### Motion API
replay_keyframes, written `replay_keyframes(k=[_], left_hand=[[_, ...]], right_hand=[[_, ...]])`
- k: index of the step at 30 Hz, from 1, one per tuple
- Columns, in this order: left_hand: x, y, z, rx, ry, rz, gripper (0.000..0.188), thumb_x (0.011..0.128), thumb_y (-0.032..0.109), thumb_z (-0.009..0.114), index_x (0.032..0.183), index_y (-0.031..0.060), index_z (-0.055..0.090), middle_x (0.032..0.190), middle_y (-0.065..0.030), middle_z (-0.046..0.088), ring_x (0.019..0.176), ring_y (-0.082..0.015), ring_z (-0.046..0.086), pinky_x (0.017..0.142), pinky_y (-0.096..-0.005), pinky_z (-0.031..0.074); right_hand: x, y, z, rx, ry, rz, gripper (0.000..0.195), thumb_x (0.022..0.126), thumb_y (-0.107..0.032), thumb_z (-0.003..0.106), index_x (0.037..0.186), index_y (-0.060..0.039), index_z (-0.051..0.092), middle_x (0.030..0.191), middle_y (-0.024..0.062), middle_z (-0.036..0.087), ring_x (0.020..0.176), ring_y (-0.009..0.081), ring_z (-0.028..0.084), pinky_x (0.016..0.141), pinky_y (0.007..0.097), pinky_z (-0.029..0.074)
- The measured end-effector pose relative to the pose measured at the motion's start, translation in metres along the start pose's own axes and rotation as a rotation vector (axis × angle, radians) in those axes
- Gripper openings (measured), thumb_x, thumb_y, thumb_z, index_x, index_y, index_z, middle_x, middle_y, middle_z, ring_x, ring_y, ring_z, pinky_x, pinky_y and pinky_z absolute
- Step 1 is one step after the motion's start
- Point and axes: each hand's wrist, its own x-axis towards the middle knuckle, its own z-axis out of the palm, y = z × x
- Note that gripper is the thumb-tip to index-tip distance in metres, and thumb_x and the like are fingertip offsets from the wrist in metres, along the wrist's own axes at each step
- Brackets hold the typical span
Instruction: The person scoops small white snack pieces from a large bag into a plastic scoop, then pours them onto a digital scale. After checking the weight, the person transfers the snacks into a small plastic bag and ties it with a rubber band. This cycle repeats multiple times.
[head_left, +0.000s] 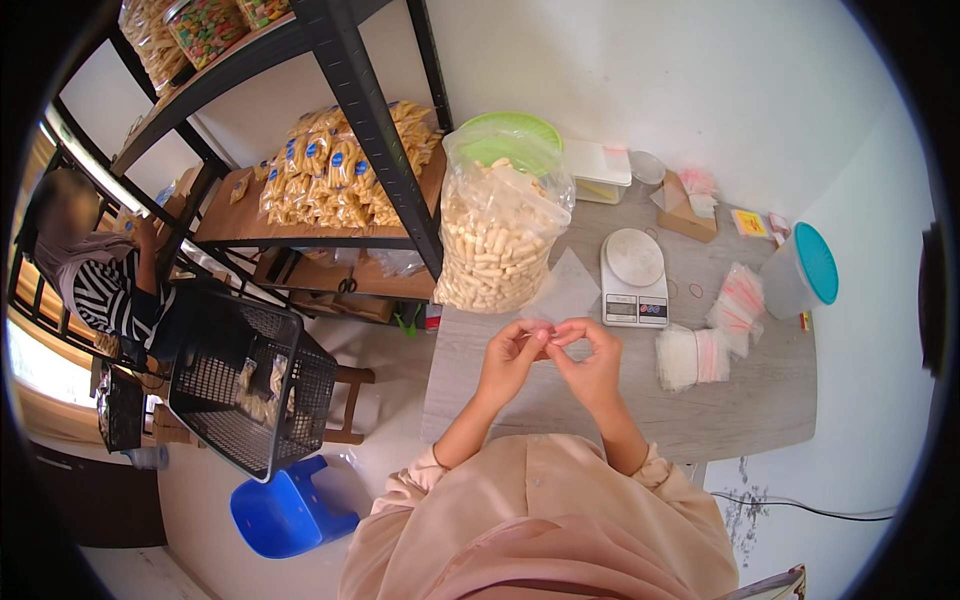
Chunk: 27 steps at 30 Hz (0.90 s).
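My left hand (513, 360) and my right hand (590, 361) meet at the fingertips over the near part of the grey wood-look table (480, 397). Both pinch the edge of a clear plastic bag (568, 283), which extends away from the fingers. Beyond my left hand stands a big transparent bag of pale finger-shaped snacks (495, 255). A white digital kitchen scale (634, 279) lies just beyond my right hand. To its right are a banded stack of clear plastic bags (690, 358) and a looser bunch of zip bags (739, 304).
A teal-lidded container (799, 270), a cardboard box (686, 214) and a green basket (517, 139) stand along the wall. A metal-framed shelf (322, 244) at left holds packed snacks. A black plastic crate (255, 375), a blue stool (289, 514) and another person (112, 277) are further left.
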Motion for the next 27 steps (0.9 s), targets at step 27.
replay_keyframes(k=[27], left_hand=[[0.005, -0.011, -0.003, 0.456, 0.041, 0.09, 0.006, 0.082, 0.004, 0.063, 0.08, -0.0007, 0.059, 0.076, -0.0039, 0.061, 0.068, -0.008, 0.057, 0.058, -0.0205, 0.047]], right_hand=[[-0.002, 0.021, -0.001, 0.204, -0.073, 0.348, 0.013, 0.078, -0.005, 0.065, 0.086, 0.0049, 0.063, 0.082, 0.0111, 0.064, 0.072, 0.0146, 0.064, 0.063, 0.0241, 0.053]])
